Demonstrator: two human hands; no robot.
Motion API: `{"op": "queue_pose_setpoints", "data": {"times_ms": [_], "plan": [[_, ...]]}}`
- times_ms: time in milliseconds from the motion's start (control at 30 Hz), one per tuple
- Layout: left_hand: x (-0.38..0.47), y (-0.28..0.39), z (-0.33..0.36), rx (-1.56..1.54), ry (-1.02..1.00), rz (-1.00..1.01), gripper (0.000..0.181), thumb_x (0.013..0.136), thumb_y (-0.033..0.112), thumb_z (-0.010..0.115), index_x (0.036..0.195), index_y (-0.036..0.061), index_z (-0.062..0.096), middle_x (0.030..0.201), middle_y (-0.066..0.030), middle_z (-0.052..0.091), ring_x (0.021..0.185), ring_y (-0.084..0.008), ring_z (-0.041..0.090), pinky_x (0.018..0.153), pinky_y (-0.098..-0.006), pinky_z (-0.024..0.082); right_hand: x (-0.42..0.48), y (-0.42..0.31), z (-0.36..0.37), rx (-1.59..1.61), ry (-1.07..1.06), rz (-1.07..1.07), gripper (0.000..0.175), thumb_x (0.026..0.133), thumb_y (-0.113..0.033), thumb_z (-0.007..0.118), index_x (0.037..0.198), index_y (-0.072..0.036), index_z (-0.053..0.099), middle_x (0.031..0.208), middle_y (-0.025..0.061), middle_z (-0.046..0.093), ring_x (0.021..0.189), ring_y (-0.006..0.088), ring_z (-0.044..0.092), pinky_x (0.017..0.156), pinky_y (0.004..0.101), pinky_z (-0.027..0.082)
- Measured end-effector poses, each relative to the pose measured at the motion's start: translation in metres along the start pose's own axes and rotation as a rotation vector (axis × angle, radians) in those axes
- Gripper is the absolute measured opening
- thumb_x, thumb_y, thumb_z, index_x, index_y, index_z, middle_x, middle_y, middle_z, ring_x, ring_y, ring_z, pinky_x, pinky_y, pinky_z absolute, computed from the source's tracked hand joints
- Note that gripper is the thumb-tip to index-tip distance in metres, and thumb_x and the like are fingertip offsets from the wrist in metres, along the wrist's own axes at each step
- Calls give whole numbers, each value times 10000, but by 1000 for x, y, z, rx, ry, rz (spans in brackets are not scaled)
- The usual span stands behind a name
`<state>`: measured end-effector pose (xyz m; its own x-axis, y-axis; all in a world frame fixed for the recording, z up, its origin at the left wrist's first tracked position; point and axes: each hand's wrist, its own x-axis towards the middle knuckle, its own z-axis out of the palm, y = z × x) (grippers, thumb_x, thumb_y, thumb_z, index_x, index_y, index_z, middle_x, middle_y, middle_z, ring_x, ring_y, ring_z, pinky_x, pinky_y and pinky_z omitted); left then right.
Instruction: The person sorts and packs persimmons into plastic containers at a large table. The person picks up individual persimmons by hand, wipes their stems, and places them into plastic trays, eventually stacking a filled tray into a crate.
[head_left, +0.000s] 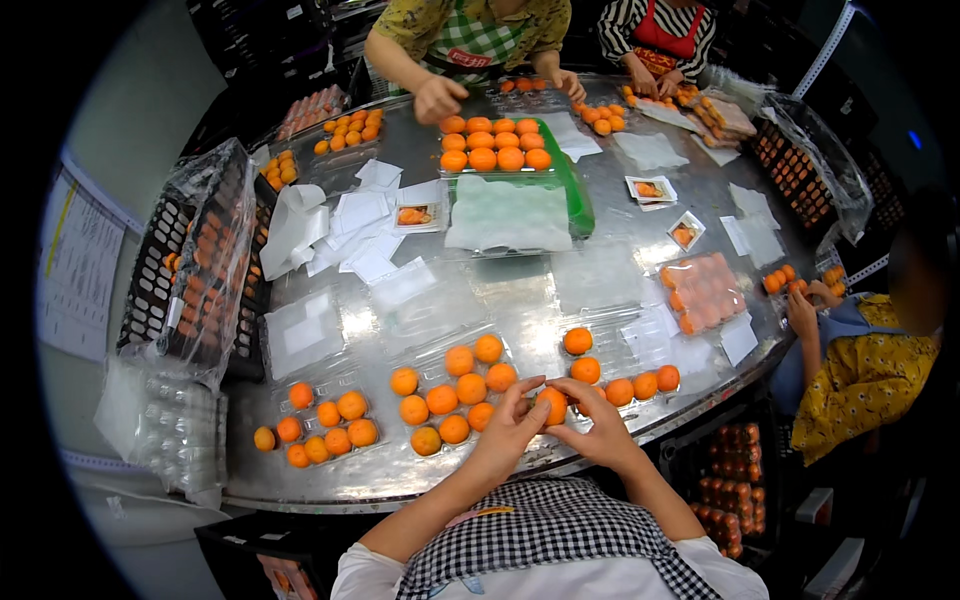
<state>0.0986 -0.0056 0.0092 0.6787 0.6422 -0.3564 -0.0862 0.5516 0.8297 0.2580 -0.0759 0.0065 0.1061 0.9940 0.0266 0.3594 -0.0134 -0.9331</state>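
Note:
Near the table's front edge, my left hand (514, 427) and my right hand (596, 427) hold one orange citrus fruit (553, 406) between their fingertips. Just left of them lies a clear plastic tray with rows of fruit (471, 388). Behind and to the right is another clear tray, partly filled, with fruit at its left (585, 370) and along its front (644, 385). A third clear tray with fruit (337, 441) lies further left, and a single fruit (264, 439) sits beside it on the metal table (390, 480).
Mid-table are loose paper sheets (367, 217), a green tray (581, 210), a filled pack (504, 142) and a covered pack (705, 289). Black crates (154, 277) with fruit stand left and right (795, 172). Stacked clear trays (165, 427) are front left. Several other people work around the table.

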Motion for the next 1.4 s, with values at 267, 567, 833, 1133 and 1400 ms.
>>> {"op": "queue_pose_setpoints", "data": {"times_ms": [267,567,833,1133,1400], "plan": [[10,-9,-3,-146,-28,-154,454,1012,266,352,1360,-24,317,1194,-176,530,1070,-234,561,901,-341,476,10,20,-48,-341,203,11,524,700,-163,741,1165,-25,542,1122,141,581,1059,308,530,920,378,418],[11,-13,-11,-144,65,-170,270,981,168,438,1170,-13,505,1019,-127,613,911,-193,615,818,-314,506,23,68,-68,-682,163,328,502,701,-234,712,1136,-34,563,1065,147,597,1003,325,521,890,420,397],[-1,-23,-36,-212,153,-161,210,961,127,471,1123,9,533,1009,-119,612,893,-195,616,811,-324,507,36,72,-58,-657,115,356,483,719,-148,704,1153,-18,537,1077,172,575,1028,354,515,885,416,440],[-32,-34,-56,-209,124,-177,231,967,139,462,1148,7,519,1018,-108,595,908,-176,599,820,-310,493,34,54,-46,-967,91,337,424,725,-142,709,1105,-24,562,1085,170,563,1009,344,529,823,425,449],[-54,-31,-71,-65,105,-204,265,970,163,455,1170,-4,504,1028,-103,586,925,-170,597,841,-299,491,78,16,29,-599,-33,-210,362,752,-166,691,1073,-38,583,1108,122,573,1014,290,527,861,397,393]]}}
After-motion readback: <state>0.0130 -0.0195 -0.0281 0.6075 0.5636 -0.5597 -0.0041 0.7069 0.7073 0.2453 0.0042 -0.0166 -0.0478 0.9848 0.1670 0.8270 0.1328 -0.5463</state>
